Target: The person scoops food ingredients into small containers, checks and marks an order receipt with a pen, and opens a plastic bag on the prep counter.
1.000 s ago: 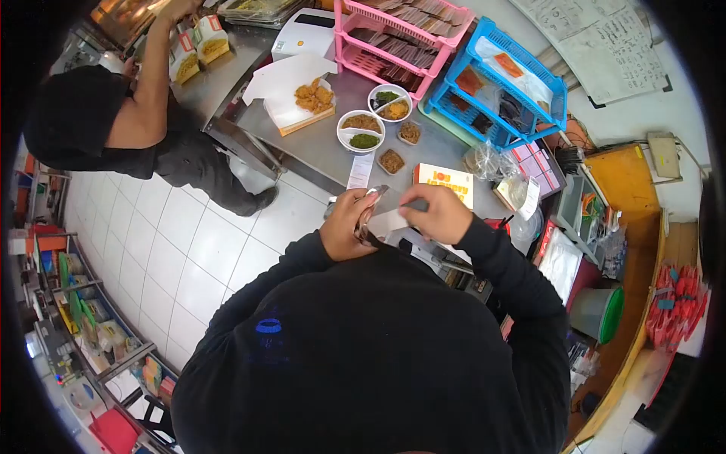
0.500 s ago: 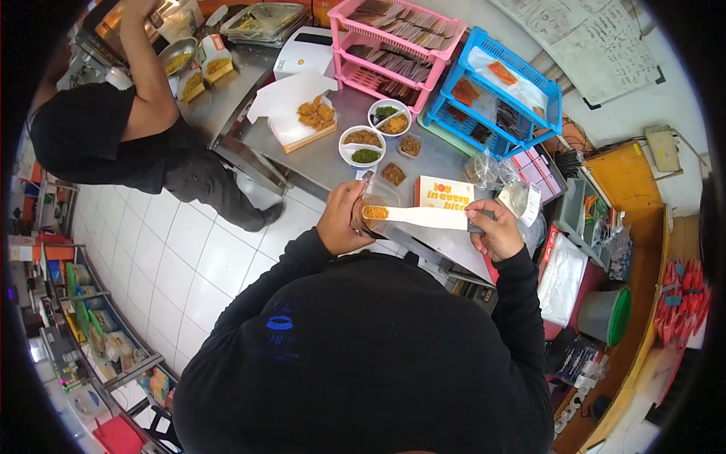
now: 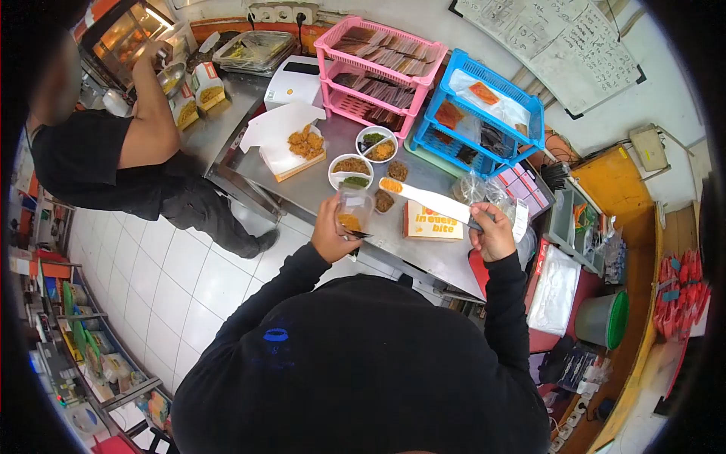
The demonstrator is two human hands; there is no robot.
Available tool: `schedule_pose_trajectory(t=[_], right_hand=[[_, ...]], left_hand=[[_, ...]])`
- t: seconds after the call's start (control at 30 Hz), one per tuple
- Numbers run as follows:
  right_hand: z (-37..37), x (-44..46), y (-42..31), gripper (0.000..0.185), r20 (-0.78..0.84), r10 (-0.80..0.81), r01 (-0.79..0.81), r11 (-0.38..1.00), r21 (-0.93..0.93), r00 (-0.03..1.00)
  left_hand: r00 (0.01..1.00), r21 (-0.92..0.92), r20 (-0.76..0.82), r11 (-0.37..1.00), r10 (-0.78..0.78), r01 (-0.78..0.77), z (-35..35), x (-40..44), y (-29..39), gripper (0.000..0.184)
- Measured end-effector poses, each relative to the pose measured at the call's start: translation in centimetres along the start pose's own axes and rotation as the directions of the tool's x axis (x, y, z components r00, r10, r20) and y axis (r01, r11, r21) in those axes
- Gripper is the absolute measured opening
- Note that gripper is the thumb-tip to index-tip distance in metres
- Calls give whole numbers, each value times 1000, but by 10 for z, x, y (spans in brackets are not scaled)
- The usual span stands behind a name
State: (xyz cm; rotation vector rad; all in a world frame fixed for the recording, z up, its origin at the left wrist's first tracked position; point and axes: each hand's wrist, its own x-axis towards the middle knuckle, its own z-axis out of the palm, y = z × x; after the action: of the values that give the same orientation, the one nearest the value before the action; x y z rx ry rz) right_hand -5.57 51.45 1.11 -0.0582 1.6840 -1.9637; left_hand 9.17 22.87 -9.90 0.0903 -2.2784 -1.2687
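My left hand [image 3: 330, 236] is closed around a clear plastic tub [image 3: 361, 200] with orange food in its bottom, tilted over the counter's front edge. Between the fingers of my right hand [image 3: 495, 233] is the dark handle of a long white spatula [image 3: 435, 201]. Orange crumbly food lies on the spatula's far tip, in the air to the right of the tub. Beneath the spatula stands a small carton [image 3: 433, 225] with "in every bite" printed on it. Two small containers of brown food, one being a tub [image 3: 383, 201], sit near the tip.
Two divided bowls, a near one [image 3: 350, 177] and a far one [image 3: 379, 145], hold green and brown food. An open white box [image 3: 271, 129] contains fried food. Pink [image 3: 365, 85] and blue [image 3: 484, 113] racks stand behind. At left, another person [image 3: 113, 151] works at the adjoining counter.
The spatula's tip has come out of the tub and swung up and away, with food on it. My left hand has shifted slightly left and down with the tub.
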Motion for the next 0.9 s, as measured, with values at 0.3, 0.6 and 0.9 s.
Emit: schedule_pose_trajectory(t=[0.3,0.6,0.9], right_hand=[[-21,68,124,16,-130,-62,46,991,-126,990],[-6,79,172,18,9,-465,329,612,-719,885],[-16,82,176,19,-8,-474,320,607,-727,881]], left_hand=[[996,238,-87,970,-33,53,-35,-16,-9,95],[991,202,-135,979,-3,30,-39,-18,-14,95],[995,207,-99,978,-15,35,-30,-17,-5,95]])
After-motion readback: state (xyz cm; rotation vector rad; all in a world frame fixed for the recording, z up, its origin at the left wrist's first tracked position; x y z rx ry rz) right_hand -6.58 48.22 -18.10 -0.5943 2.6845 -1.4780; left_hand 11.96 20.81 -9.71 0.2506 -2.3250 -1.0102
